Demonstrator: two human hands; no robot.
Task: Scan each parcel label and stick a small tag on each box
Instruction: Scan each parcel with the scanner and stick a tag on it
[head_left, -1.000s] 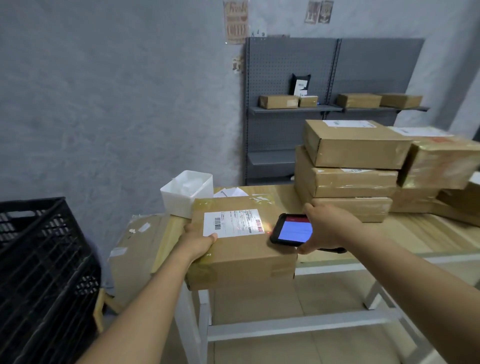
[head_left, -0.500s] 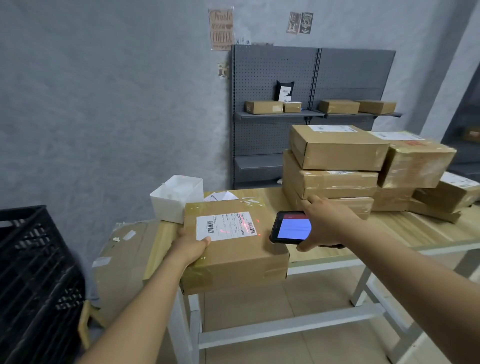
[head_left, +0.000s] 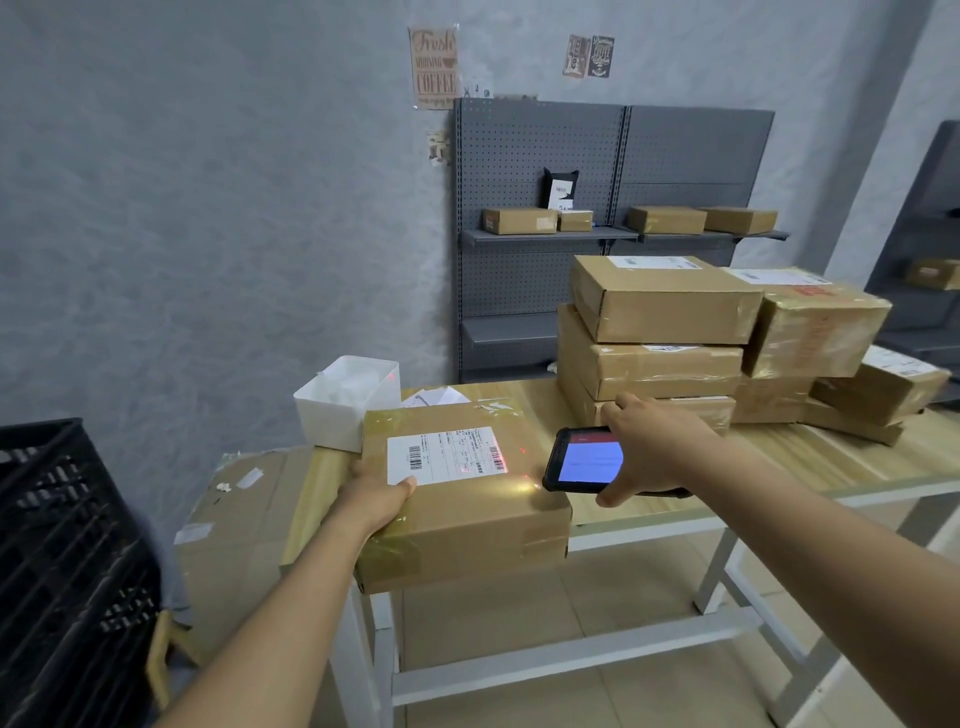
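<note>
Small parcel-handling stockroom. Taped cardboard parcels (head_left: 660, 332) with shipping labels stacked on wooden surface (head_left: 810, 457); more boxes on grey pegboard shelving (head_left: 613, 156) against bare wall; black plastic crate (head_left: 67, 561) at left; handheld scanner (head_left: 584, 460) over label.

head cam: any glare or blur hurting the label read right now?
Head view: a bright glare spot on the taped top of the held box, just right of the label; red scan light falls across the label's right barcode; label text is too small to read; wide-angle bending at frame edges; scanner screen sharp.
</note>
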